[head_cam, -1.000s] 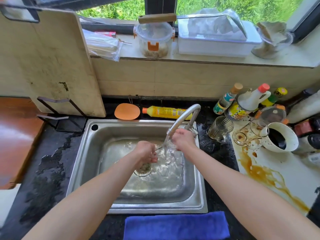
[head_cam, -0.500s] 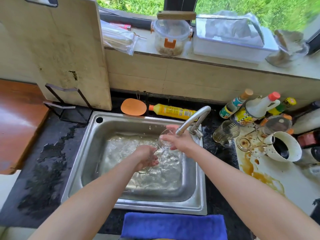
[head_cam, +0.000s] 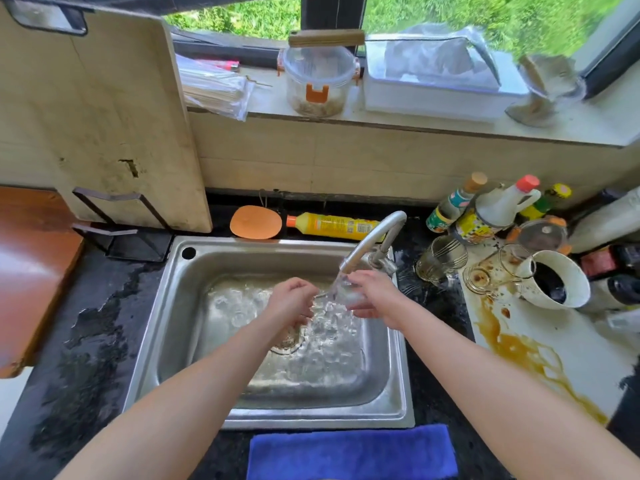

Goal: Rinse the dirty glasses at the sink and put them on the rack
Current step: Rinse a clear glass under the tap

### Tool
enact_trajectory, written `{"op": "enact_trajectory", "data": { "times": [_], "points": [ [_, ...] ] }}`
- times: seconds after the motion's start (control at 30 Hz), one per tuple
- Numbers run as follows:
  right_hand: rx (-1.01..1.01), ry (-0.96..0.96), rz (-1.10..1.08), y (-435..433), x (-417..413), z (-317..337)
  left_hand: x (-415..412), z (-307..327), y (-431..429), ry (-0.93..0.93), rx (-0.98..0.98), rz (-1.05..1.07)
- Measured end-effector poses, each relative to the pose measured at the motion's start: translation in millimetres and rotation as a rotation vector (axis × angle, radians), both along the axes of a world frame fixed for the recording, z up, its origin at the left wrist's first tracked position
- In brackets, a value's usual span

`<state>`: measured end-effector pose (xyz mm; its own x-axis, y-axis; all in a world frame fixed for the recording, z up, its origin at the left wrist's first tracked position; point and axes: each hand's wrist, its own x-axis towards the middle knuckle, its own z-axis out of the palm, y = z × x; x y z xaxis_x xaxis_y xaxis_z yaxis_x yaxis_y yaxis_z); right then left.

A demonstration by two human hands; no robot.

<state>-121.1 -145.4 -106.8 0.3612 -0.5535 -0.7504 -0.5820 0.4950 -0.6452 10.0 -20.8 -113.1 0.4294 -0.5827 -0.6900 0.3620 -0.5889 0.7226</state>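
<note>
Rinse in hand: right hand (head_cam: 375, 296) grips 1 glass (head_cam: 349, 295), left hand (head_cam: 291, 303) fingers curled beside it (grasp unclear), 2 dirty glasses (head_cam: 441, 259) waiting right of the fingers.

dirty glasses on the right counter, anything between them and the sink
The tap base stands on the right rim of the sink, between the nearest dirty glass and the basin. The right hand, gripping a wet glass under the spout, also fills that side.
</note>
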Motion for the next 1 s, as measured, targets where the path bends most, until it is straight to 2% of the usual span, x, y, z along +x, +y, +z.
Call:
{"op": "enact_trajectory", "data": {
  "times": [0.1, 0.2, 0.37, 0.47, 0.63, 0.77, 0.93, 1.0],
  "points": [
    [0.163, 0.001, -0.178, 2.7, -10.5, -9.6, -11.0, 16.5, -18.5, -0.049, -0.112, -0.118],
    [0.234, 0.012, -0.233, 5.2, -25.5, -14.2, -22.9, 27.9, -32.4, 0.047, -0.156, -0.204],
    [0.051, 0.134, -0.191, -0.9, -41.5, -14.9, -28.2, 30.2, -49.9, 0.185, -0.148, -0.164],
    [-0.017, 0.053, -0.186, -3.6, -43.0, -4.6, -25.7, 26.0, -54.4, 0.046, -0.101, -0.139],
    [0.003, -0.093, -0.074, 0.1, -38.1, 11.1, -13.7, 23.9, -54.0, -0.124, 0.000, -0.168],
    [0.038, -0.173, -0.046, 7.1, -26.2, 12.1, -6.2, 27.3, -50.9, -0.091, 0.027, -0.178],
    [0.045, -0.213, -0.069, 9.1, -15.0, 11.4, 6.8, 30.7, -38.3, 0.069, 0.000, -0.117],
    [0.084, -0.234, -0.067, 8.0, -13.7, 12.6, 12.4, 26.0, -33.3, 0.047, 0.005, -0.125]
  ]
}}
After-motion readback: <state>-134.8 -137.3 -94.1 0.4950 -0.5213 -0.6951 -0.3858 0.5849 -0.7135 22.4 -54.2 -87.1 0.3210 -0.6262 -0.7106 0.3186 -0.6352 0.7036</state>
